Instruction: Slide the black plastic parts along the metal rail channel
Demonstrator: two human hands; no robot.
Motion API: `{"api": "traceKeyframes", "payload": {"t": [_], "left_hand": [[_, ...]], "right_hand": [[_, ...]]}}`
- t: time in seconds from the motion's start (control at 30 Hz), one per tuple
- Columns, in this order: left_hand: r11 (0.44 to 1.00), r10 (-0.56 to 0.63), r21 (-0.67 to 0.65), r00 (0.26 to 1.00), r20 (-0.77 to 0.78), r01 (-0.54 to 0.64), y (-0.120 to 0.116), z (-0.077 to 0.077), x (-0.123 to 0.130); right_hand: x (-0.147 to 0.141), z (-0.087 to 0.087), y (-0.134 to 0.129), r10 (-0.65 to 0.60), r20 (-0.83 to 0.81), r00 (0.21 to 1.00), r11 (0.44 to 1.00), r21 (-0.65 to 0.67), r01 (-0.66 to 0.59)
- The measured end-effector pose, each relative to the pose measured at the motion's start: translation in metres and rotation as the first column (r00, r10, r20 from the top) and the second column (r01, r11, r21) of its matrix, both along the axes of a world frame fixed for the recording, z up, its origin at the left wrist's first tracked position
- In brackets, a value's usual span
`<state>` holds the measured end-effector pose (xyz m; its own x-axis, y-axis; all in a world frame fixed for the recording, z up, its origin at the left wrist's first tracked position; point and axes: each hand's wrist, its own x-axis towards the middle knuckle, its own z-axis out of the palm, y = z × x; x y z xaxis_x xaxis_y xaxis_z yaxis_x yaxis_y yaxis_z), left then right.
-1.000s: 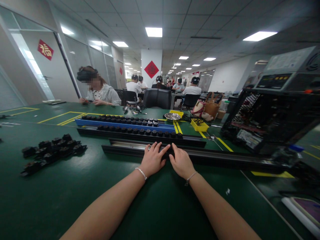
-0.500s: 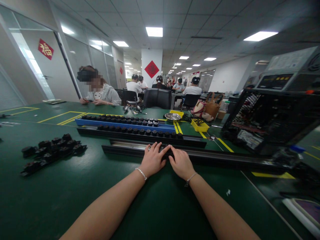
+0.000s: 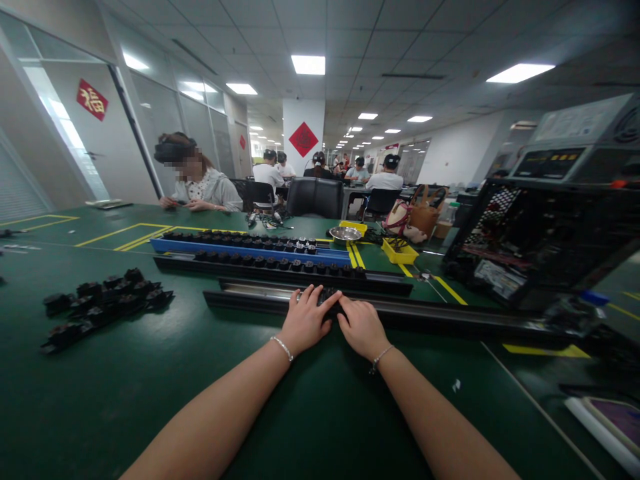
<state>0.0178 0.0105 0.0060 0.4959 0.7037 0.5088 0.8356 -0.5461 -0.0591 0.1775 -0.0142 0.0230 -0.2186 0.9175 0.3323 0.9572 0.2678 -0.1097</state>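
Note:
A long black rail (image 3: 450,316) lies across the green table. Over its middle, my left hand (image 3: 306,321) grips it, with fingers spread across the top and the thumb on the near side. Beside it my right hand (image 3: 364,325) is closed over the same rail, its fingers close together and partly hidden. The two index fingertips meet at a small black part (image 3: 327,295) in the rail's channel. Farther back, another black rail (image 3: 240,265) and a blue rail (image 3: 220,252) each carry a row of black parts. Several loose black parts (image 3: 107,300) lie in a pile at the left.
A metal bowl (image 3: 345,233) and a yellow tray (image 3: 399,251) stand behind the rails. An open computer case (image 3: 545,240) is at the right. A white-edged device (image 3: 605,430) lies at the lower right. Across the table sits a person (image 3: 213,187) with hands on the table.
The small black part between my index fingertips shows more clearly. My right hand has shifted very slightly; my left hand stays nearly where it was.

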Motion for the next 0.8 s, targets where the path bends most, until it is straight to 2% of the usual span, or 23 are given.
{"api": "traceKeyframes", "payload": {"t": [0.5, 0.8], "left_hand": [[1.0, -0.001, 0.01, 1.0, 0.002, 0.001, 0.0012, -0.0019, -0.0002], [1.0, 0.012, -0.01, 1.0, -0.008, -0.012, -0.0006, 0.0003, 0.0002]], "right_hand": [[-0.0005, -0.0062, 0.0023, 0.025, 0.05, 0.998, 0.999, 0.02, -0.026], [-0.0034, -0.0041, 0.0012, 0.007, 0.061, 0.998, 1.0, 0.009, -0.008]]}}
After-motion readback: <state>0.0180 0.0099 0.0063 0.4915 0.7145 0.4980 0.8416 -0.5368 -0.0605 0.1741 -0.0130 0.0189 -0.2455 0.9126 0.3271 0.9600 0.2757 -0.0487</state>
